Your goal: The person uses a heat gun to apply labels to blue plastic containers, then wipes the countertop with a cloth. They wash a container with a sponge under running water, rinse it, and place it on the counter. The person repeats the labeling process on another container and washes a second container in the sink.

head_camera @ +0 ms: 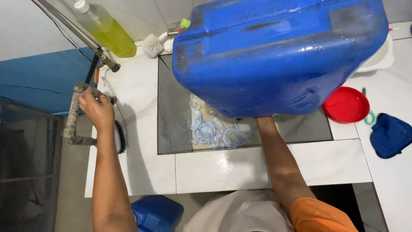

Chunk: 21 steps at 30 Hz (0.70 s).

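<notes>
- Jerrycan (279,56), big, blue and wet, is hanging tilted over the sink (174,116); probably heavy, slippery.
- Right hand is hiding beneath it, grip impossible to tell.
- Left hand (96,109) is closing around the pipe (73,116) beside the worktop (266,165).

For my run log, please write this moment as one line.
left hand: on pipe valve | right hand: hidden under blue jerrycan | jerrycan: over sink

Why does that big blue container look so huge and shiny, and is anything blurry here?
Head view: the blue jerrycan sits close to the wide lens, so it looms and bulges; wet glare streaks its underside. Bright sheen also marks the white counter. The left hand on the pipe casts a soft shadow; nothing is badly blurred.
</notes>
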Motion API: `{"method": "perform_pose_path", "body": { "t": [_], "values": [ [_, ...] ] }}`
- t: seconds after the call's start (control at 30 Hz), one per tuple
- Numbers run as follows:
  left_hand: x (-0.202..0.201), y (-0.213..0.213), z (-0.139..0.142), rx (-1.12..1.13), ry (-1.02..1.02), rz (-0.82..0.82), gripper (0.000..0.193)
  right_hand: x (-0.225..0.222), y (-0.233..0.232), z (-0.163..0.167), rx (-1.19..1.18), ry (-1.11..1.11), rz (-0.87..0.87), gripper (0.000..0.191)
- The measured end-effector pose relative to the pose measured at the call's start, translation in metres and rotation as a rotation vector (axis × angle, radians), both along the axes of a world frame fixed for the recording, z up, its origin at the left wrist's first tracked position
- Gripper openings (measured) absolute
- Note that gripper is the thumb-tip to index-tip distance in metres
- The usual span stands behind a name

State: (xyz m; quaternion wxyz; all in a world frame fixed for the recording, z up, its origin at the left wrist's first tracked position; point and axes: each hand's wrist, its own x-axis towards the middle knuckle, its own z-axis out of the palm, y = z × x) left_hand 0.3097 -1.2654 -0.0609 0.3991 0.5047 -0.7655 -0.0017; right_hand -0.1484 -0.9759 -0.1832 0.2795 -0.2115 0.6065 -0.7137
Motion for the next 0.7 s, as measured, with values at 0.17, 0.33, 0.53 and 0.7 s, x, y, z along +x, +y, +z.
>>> {"method": "perform_pose_path", "body": {
  "t": [0.17, 0.33, 0.53, 0.7],
  "values": [
    [0.005, 0.000, -0.008, 0.032, 0.028, 0.024, 0.045, -0.001, 0.001, -0.001, 0.002, -0.002, 0.005, 0.043],
    [0.009, 0.000, -0.011, 0.025, 0.000, 0.010, 0.046, 0.001, 0.001, -0.001, -0.001, -0.009, 0.006, 0.043],
    [0.013, 0.000, -0.012, 0.023, -0.023, 0.011, 0.048, 0.005, 0.002, -0.003, -0.002, -0.020, 0.005, 0.043],
    [0.012, -0.004, -0.010, 0.043, -0.013, 0.016, 0.050, 0.005, 0.003, -0.003, -0.007, -0.022, 0.000, 0.043]
  ]
}}
